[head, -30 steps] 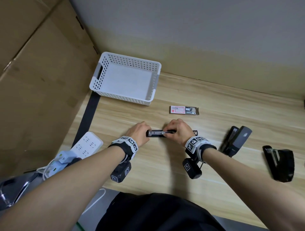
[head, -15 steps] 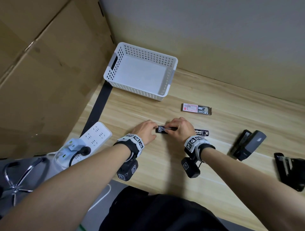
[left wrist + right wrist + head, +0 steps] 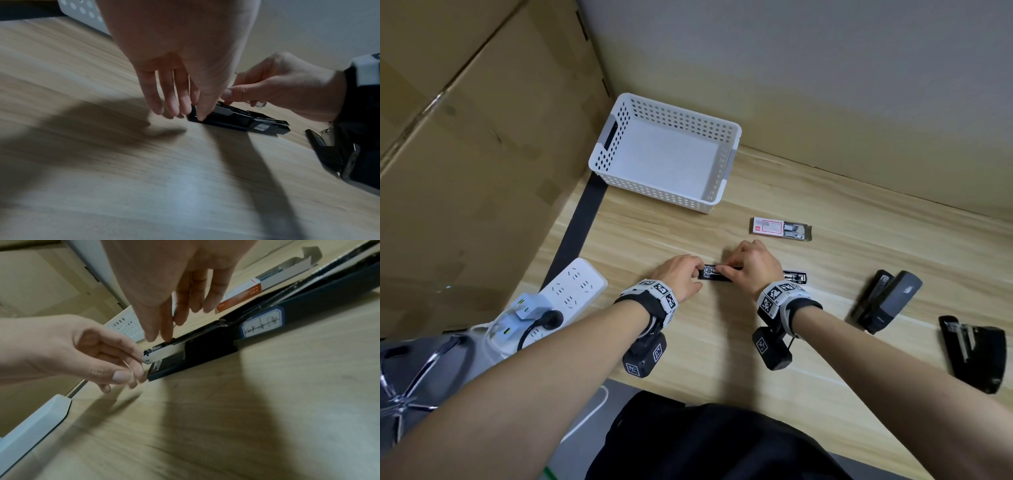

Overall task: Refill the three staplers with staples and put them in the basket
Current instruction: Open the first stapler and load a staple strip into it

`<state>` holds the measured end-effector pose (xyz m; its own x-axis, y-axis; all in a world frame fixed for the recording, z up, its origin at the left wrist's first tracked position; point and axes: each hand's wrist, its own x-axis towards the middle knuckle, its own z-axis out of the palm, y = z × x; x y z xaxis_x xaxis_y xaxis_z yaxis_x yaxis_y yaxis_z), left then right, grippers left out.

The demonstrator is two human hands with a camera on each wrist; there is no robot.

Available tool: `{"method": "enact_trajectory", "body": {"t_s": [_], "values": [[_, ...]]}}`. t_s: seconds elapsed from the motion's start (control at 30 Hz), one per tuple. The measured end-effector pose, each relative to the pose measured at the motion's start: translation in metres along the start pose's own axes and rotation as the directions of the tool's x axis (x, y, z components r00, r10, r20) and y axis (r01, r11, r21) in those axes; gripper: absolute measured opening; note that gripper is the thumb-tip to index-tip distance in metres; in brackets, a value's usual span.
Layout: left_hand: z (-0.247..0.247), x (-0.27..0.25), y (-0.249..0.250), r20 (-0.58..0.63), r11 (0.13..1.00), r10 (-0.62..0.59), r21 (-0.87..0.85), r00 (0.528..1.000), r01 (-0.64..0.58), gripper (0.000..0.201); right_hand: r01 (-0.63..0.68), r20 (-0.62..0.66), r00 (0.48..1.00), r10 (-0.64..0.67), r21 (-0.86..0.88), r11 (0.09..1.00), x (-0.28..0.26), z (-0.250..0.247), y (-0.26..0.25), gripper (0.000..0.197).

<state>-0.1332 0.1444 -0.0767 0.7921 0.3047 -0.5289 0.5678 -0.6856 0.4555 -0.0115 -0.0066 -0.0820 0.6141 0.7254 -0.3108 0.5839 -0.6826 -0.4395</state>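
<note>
A long black stapler lies opened flat on the wooden desk between my hands. My left hand pinches its left end, thumb and forefinger on the silver tip of the magazine. My right hand has thumb and forefinger tips pinched down in the open magazine; what they hold is too small to tell. A staple box lies open behind the hands. A grey stapler and a black stapler lie at the right. The white basket holds nothing.
A cardboard wall stands on the left beside the basket. A white power strip with plugs and cables sits at the desk's left front corner. The back wall runs close behind the basket.
My right hand has slid a little left along the stapler toward my left hand. The left hand keeps its hold. The head view has shifted, so everything sits further right.
</note>
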Motion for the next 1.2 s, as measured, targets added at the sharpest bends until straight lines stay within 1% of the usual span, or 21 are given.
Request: {"method": "enact_trajectory", "body": {"t_s": [0.07,0.13,0.4,0.47,0.53,0.6,0.63,0.73,0.83,0.93,1.0,1.07,1.1,1.13,1.2], "values": [[-0.002,-0.001,-0.004,0.009,1.000,-0.004,-0.007,1.000,0.004,0.034,-0.011,0.029,0.999,0.014,-0.098,0.995,0.001,-0.002,-0.008,0.039],[-0.006,-0.002,-0.009,0.012,1.000,-0.008,-0.009,1.000,0.008,0.035,-0.041,0.034,0.998,0.047,-0.157,0.987,0.003,-0.004,-0.017,0.041],[-0.023,-0.004,-0.038,0.023,1.000,0.017,-0.002,1.000,-0.016,0.035,-0.195,0.008,0.979,0.202,-0.233,0.953,0.007,-0.007,-0.044,0.036],[-0.025,-0.004,-0.043,0.029,1.000,0.030,-0.003,0.999,-0.030,0.035,-0.250,0.001,0.966,0.257,-0.226,0.941,0.007,-0.009,-0.051,0.032],[-0.026,-0.004,-0.048,0.036,0.999,0.054,0.003,0.998,-0.055,0.034,-0.341,-0.012,0.938,0.346,-0.190,0.921,0.007,-0.012,-0.058,0.027],[-0.026,-0.005,-0.052,0.040,0.997,0.079,0.010,0.996,-0.079,0.033,-0.420,-0.021,0.906,0.422,-0.156,0.894,0.007,-0.013,-0.063,0.032],[-0.027,-0.005,-0.054,0.045,0.996,0.090,0.012,0.995,-0.091,0.032,-0.450,-0.019,0.892,0.452,-0.134,0.883,0.007,-0.013,-0.064,0.034],[-0.029,-0.005,-0.059,0.058,0.994,0.110,0.010,0.992,-0.110,0.030,-0.499,0.027,0.865,0.501,-0.059,0.865,0.004,-0.009,-0.061,0.026],[-0.030,-0.005,-0.061,0.056,0.993,0.116,-0.015,0.992,-0.116,0.031,-0.513,0.016,0.858,0.513,0.053,0.856,-0.004,-0.004,-0.052,0.025],[-0.031,-0.007,-0.061,0.063,0.992,0.122,-0.026,0.991,-0.120,0.031,-0.496,-0.010,0.866,0.500,0.110,0.862,-0.013,-0.002,-0.047,0.021],[-0.031,-0.006,-0.060,0.064,0.991,0.132,-0.028,0.989,-0.130,0.030,-0.474,-0.025,0.876,0.482,0.146,0.868,-0.018,-0.003,-0.044,0.017],[-0.029,-0.005,-0.057,0.066,0.991,0.134,-0.029,0.989,-0.133,0.031,-0.414,-0.076,0.898,0.433,0.190,0.890,-0.022,-0.005,-0.038,0.013],[-0.027,-0.003,-0.055,0.069,0.991,0.132,-0.031,0.989,-0.130,0.032,-0.372,-0.108,0.912,0.395,0.181,0.910,-0.025,-0.006,-0.032,0.014],[-0.025,-0.003,-0.052,0.072,0.991,0.135,-0.035,0.988,-0.132,0.035,-0.334,-0.121,0.928,0.352,0.144,0.931,-0.029,-0.008,-0.025,0.021],[-0.020,-0.001,-0.044,0.080,0.988,0.154,-0.032,0.985,-0.152,0.042,-0.289,-0.065,0.955,0.289,0.011,0.957,-0.036,-0.008,-0.006,0.035]]}}
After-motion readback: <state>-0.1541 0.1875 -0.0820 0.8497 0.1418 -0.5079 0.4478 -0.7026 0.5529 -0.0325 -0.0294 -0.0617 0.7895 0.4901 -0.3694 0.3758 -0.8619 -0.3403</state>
